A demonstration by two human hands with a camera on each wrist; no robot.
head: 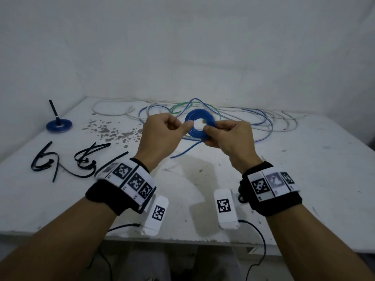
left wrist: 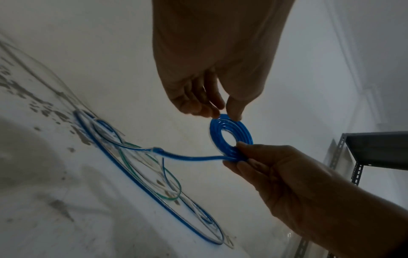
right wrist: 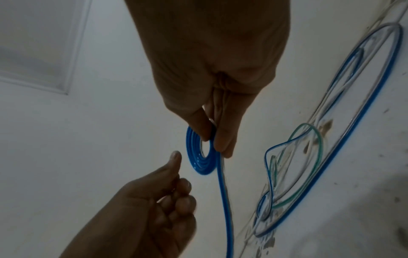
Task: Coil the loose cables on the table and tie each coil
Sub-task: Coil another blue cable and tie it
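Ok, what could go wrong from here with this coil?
The blue coil is untied, held by the right hand pinching one side; turns could spring loose. Its tail hangs unwound. The black ties lie far left on the table, so fetching one probably means a one-handed grip.

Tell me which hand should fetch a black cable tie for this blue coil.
Left. The right hand pinches the blue coil and should keep it from springing open. The left hand is at most touching its rim, and the black cable ties lie on its side of the table.
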